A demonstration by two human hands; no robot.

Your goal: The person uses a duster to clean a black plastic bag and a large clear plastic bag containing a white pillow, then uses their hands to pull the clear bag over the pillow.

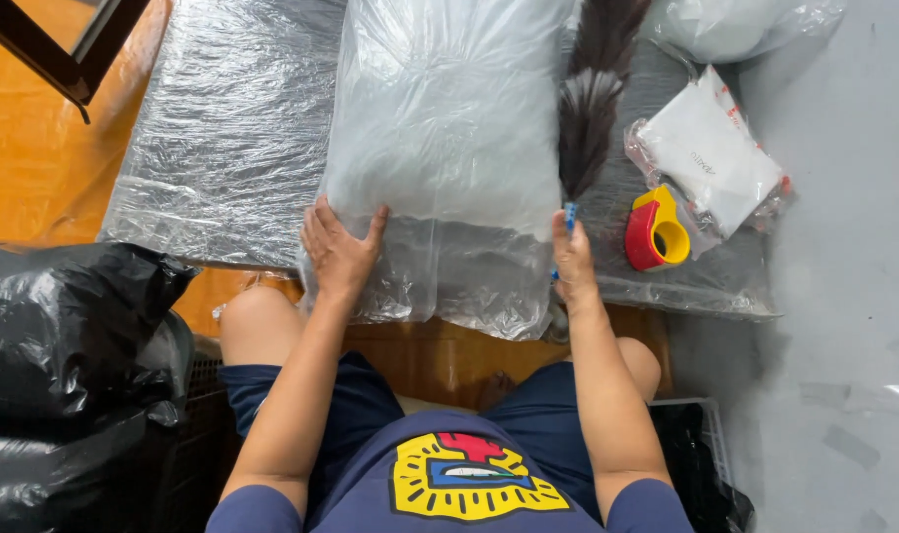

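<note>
A large clear plastic bag [449, 128] stuffed with a pale grey filling lies on the floor in front of my knees. My left hand [339, 247] rests flat on its lower left part, fingers spread. My right hand [572, 259] presses against the bag's right edge; a small blue piece shows just above its fingers, and whether the hand holds it cannot be made out. A bundle of dark hair [590, 109] lies beside the bag, just above my right hand.
A flat sheet of clear plastic bags [213, 138] lies to the left. A red and yellow tape dispenser [657, 232] and a small white packet [711, 153] sit on the right. A black rubbish bag [65, 365] bulges at the lower left. A grey wall [854, 296] runs along the right.
</note>
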